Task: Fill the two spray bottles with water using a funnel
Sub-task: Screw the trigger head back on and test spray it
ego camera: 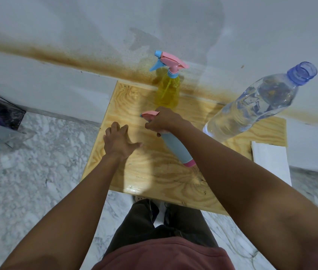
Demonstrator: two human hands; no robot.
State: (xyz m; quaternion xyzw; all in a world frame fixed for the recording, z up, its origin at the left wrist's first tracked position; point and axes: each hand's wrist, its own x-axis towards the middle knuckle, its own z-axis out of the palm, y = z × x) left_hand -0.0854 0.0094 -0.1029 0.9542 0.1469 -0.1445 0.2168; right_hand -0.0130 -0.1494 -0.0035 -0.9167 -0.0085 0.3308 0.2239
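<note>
The right hand (164,120) grips the top of the blue bottle (175,148), which leans in the middle of the table (154,180). The left hand (119,140), just left of it, is loose and holds nothing. The yellow bottle (168,90) stands at the far edge.

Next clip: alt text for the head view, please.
A person's right hand grips the trigger head of a blue spray bottle standing on a wooden table, left hand open beside it. Behind stands a yellow spray bottle; at right, a large clear water bottle.
</note>
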